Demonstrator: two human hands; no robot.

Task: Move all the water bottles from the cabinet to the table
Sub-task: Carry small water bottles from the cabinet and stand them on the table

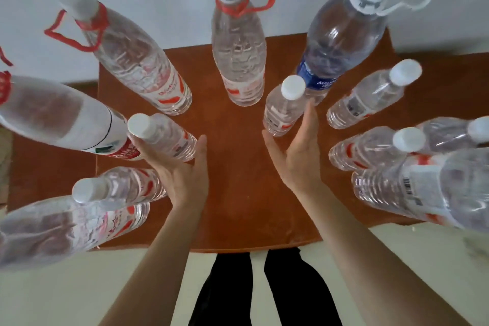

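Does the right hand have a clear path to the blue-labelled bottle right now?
Probably not straight on: a small bottle stands between the right hand and the blue-labelled bottle. Reaching over its cap looks possible.

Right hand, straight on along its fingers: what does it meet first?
Most likely the small bottle, which stands in the gap between the thumb and fingers of the right hand. The fingertips themselves aim past it at the blue-labelled bottle behind, though depth is hard to judge.

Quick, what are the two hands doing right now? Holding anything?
Left hand: open, straight fingers against a small bottle.
Right hand: open, fingers alongside a second small bottle.
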